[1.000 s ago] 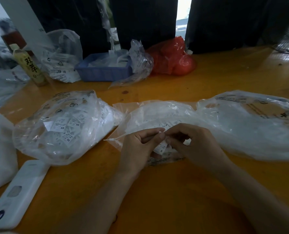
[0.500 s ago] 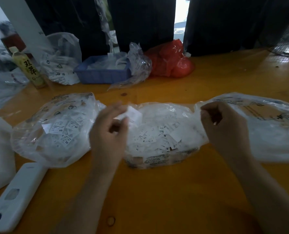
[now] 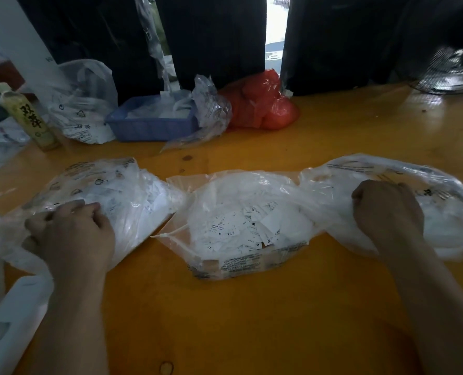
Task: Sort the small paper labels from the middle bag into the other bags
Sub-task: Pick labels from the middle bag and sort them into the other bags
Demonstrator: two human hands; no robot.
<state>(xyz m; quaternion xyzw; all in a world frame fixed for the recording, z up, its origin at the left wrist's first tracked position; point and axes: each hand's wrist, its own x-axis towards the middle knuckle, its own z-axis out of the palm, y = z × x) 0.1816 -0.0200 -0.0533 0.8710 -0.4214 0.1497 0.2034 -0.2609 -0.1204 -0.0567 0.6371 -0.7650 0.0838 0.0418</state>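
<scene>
On the left side, the left hand [image 3: 70,234] lies at the near edge of the left bag [image 3: 103,201], with the fingers curled down against the plastic; I cannot tell whether they pinch a label or only the film of the bag. This bag already looks rather full of white paper pieces, so I judge that a good part of the sorting into it is done. In the middle of the orange table [image 3: 252,320] stands the middle bag [image 3: 241,226], open at the top, and no hand touches it. Inside it a heap of small paper labels [image 3: 249,234] is visible, with size letters such as S, M and XL, so a lot of work is left. On the right, the right hand [image 3: 387,212] is curled into a loose fist at the mouth of the right bag [image 3: 414,190]; if it holds a label, the fingers hide it. This bag also contains white material, but its amount is hard to see. In my judgement the task is somewhere in the middle, not near the end.
</scene>
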